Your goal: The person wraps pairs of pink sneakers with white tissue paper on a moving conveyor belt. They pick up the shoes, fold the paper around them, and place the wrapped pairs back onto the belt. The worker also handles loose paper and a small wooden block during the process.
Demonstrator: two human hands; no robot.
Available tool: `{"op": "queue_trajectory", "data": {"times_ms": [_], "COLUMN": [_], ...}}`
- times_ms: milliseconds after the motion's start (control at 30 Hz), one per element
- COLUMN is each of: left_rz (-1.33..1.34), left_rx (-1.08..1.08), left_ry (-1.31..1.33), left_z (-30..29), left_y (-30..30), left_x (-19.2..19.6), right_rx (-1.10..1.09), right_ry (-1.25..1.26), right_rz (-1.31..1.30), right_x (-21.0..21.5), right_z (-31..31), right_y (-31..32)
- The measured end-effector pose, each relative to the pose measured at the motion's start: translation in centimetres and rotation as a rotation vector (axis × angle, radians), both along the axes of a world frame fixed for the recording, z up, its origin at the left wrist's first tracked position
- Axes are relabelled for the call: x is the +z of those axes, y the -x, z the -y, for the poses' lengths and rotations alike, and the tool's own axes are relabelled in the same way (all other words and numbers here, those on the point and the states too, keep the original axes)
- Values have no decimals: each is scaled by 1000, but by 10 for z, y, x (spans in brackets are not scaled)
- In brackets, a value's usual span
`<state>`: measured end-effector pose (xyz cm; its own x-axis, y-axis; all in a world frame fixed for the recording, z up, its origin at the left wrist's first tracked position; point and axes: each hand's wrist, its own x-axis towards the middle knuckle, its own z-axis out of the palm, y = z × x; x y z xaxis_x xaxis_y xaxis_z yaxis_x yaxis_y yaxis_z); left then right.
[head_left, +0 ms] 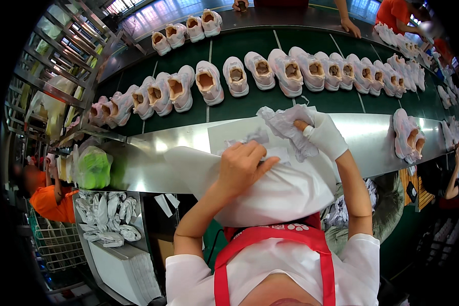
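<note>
My right hand (325, 133), in a white covering that leaves fingertips bare, grips a crumpled piece of thin white paper (285, 127) above the metal ledge. Bare and curled, my left hand (244, 164) closes on another crumpled paper (257, 136), its thumb pointing right; the fingers partly hide what they hold. Beneath both hands, a large smooth white sheet (280, 196) drapes over the ledge's edge toward my body. A flat whitish sheet (224, 133) lies on the ledge behind the left hand.
Several white-pink shoes (209, 84) line the green conveyor (188, 120); a pair (407, 135) stands on the metal ledge (143, 150) at right. Below left are wrapped paper bundles (107, 214) and a white sheet stack (125, 273). A metal rack (51, 92) stands left. Other people work nearby.
</note>
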<state>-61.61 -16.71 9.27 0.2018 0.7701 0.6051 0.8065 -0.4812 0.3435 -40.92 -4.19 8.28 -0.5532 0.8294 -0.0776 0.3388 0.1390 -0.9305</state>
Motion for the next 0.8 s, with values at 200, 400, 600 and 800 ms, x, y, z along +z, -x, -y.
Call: {"op": "queue_trajectory", "data": {"times_ms": [200, 400, 600, 800], "left_rz": [125, 148, 61, 62], "left_rx": [64, 61, 338, 476], "left_ry": [-64, 23, -74, -99], "left_z": [-10, -8, -19, -18], "left_y": [-8, -3, 15, 18], "left_x": [-13, -17, -5, 3], "right_rx": [215, 562, 166, -107], "right_ry": [-398, -35, -190, -889], "right_rz": [5, 95, -34, 100], "right_x": [19, 22, 47, 54], "right_z": [43, 28, 20, 120], "right_y": [27, 33, 10, 34]}}
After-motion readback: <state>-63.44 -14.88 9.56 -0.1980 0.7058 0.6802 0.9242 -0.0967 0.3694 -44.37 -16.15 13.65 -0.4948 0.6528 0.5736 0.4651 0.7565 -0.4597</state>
